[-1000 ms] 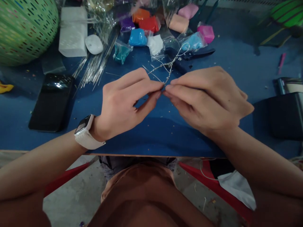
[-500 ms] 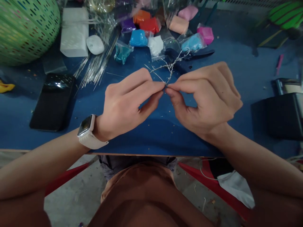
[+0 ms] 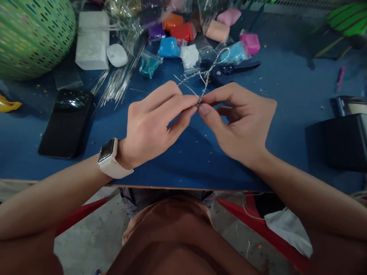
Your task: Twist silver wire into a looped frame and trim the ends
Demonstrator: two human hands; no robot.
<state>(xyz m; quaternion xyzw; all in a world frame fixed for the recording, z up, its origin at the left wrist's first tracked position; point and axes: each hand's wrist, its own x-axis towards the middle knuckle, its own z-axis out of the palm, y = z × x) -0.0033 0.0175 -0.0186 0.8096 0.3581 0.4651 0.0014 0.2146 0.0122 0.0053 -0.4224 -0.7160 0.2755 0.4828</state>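
A twisted wire figure (image 3: 207, 78) of silvery strands, with a loop at its top and a branch to the left, rises between my hands. My left hand (image 3: 156, 124) pinches its lower end between thumb and forefinger. My right hand (image 3: 239, 120) closes thumb and forefinger on the same end, the tips almost meeting the left ones. The very tip of the wire is hidden by the fingers. Behind the figure lie dark-handled pliers (image 3: 239, 68). A bundle of straight wires (image 3: 116, 84) rests beyond my left hand.
Several bagged clay lumps in many colours, such as a blue one (image 3: 168, 47), lie at the back. To the left are a black phone (image 3: 66, 124), a white box (image 3: 93, 42) and a green basket (image 3: 34, 38). A dark box (image 3: 344, 141) stands at the right.
My right hand has rolled, its fingers now more curled and its back lower, while still pinching the wire. The wire figure has tilted slightly; my left hand keeps its grip.
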